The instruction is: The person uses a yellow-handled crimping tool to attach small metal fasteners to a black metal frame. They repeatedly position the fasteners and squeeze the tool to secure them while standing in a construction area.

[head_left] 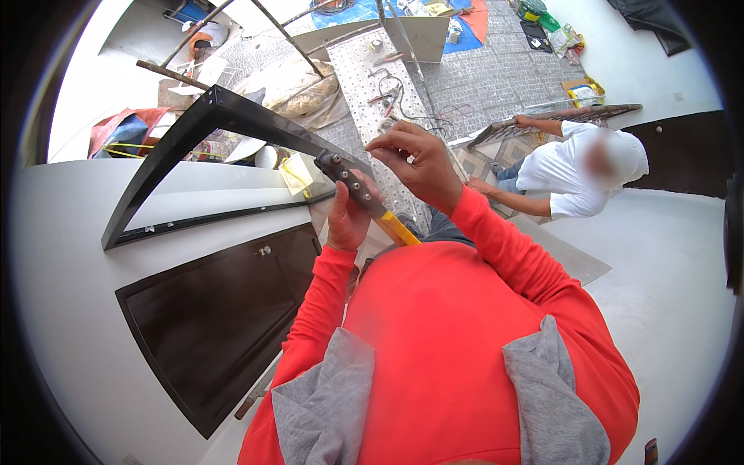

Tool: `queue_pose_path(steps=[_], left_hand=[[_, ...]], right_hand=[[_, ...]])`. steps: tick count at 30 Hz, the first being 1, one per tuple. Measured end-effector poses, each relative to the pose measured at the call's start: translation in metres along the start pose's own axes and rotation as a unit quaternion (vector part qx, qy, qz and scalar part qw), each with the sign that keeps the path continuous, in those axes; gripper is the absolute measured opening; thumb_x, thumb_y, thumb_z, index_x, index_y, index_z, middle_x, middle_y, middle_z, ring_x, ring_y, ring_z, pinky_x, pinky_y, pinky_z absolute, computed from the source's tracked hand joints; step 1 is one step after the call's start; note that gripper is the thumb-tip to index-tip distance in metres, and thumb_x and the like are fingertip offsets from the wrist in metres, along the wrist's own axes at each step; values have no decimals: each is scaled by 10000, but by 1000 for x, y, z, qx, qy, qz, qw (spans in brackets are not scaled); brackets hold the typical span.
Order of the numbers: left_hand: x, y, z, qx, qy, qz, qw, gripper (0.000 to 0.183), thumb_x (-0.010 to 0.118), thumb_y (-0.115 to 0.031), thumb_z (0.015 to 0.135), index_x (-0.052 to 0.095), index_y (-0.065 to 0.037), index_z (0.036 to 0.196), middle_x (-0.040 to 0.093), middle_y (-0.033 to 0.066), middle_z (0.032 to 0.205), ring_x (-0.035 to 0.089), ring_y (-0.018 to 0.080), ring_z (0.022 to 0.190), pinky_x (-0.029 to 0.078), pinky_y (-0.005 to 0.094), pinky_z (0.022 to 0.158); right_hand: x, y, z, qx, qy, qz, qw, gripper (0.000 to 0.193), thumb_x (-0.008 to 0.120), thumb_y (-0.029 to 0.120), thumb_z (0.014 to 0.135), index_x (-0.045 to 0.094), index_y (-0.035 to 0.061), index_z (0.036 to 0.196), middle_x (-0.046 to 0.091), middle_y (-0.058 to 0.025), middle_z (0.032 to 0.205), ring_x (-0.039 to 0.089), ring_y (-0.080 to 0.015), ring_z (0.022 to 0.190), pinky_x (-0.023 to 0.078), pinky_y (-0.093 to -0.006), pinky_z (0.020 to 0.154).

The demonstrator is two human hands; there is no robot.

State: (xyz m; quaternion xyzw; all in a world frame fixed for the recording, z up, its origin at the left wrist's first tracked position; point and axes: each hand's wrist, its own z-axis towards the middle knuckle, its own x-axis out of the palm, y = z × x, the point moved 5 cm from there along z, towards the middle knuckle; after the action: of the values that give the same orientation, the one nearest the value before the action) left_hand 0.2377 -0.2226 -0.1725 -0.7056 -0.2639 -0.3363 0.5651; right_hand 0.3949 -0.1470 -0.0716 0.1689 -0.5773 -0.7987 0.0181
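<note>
My left hand [353,217] is closed around the dark head of a hand riveter [367,196]. Several round silver fittings show on that head, and a yellow handle points back toward my body. Just to the right, my right hand [418,164] is raised with thumb and fingers pinched together; what they hold, if anything, is too small to make out. Beyond my left hand, a black metal frame [174,147] with a bent corner stretches along the wall on my left. One end of the frame passes behind the riveter.
Below me a perforated metal plank [358,74] holds cables and hand tools. Scaffold pipes [283,35] cross at the far side. On the right, a co-worker in white [562,167] grips a dark grille [558,118]. A dark brown door [225,310] stands at left.
</note>
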Motion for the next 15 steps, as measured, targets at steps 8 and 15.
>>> queue_pose_path(steps=[8, 15], left_hand=[[4, -9, 1, 29, 48, -20, 998, 461, 537, -509, 1041, 515, -68, 1173, 527, 38, 878, 580, 229, 922, 463, 392, 885], [1, -8, 4, 36, 35, -52, 997, 447, 453, -499, 1074, 533, -66, 1151, 586, 77, 942, 565, 232, 930, 430, 398, 900]], right_hand=[[8, 30, 13, -52, 12, 12, 998, 107, 761, 107, 883, 771, 96, 989, 661, -71, 898, 672, -229, 767, 530, -338, 691], [17, -26, -9, 128, 71, 135, 980, 170, 588, 68, 1020, 713, 43, 1133, 652, -7, 829, 623, -76, 693, 510, -234, 639]])
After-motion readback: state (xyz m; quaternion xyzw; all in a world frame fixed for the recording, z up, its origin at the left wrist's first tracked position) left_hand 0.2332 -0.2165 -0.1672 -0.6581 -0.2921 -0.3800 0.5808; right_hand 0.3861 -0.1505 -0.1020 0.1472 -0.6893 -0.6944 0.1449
